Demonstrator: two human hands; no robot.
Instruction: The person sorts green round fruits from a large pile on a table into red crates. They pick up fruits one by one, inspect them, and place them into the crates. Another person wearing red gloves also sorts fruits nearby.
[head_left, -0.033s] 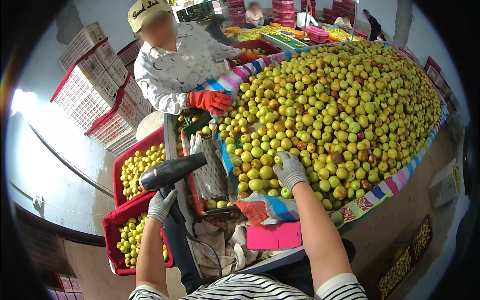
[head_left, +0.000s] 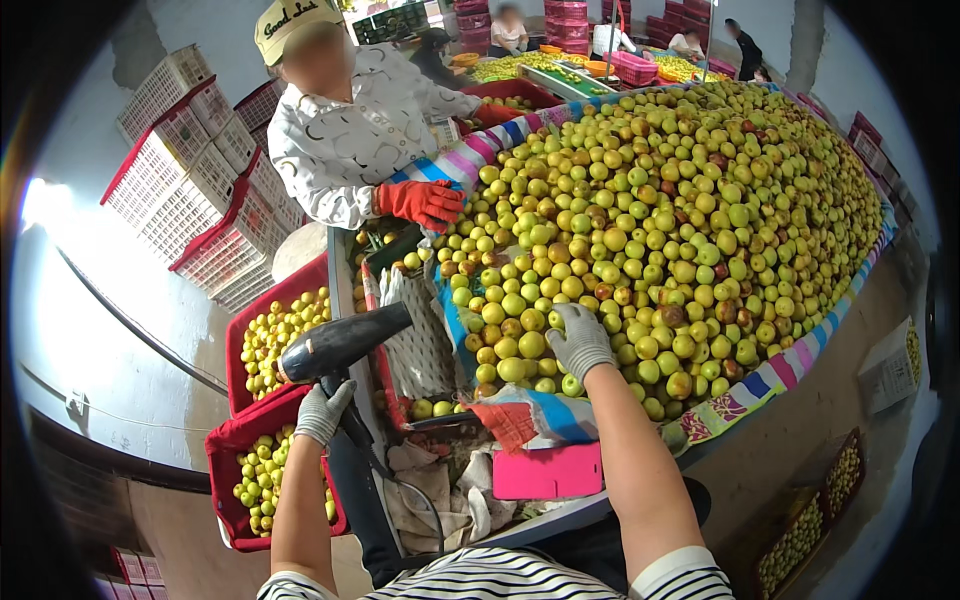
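Observation:
In a grey-white knit glove, my left hand (head_left: pixel 325 411) is closed at the handle of a black hair dryer (head_left: pixel 345 343); part of the grip is hidden. The dryer's nozzle points right, and its cord runs down toward me. My right hand (head_left: pixel 583 342), gloved the same way, rests on the near edge of a big heap of small round yellow-green fruits (head_left: pixel 690 230). Its fingers stretch forward over them, with a fruit beside the fingertips. Many of the fruits have brown or reddish patches. White netted padding (head_left: pixel 415 345) lies between the dryer and the heap.
Left of the table stand two red-lined crates (head_left: pixel 233 350) of fruit. A pink phone case (head_left: pixel 547 471) lies before me near some rags. Across the table, a co-worker's red-gloved hand (head_left: pixel 420 203) rests by the striped cloth edge. Stacked white crates (head_left: pixel 185 180) stand behind.

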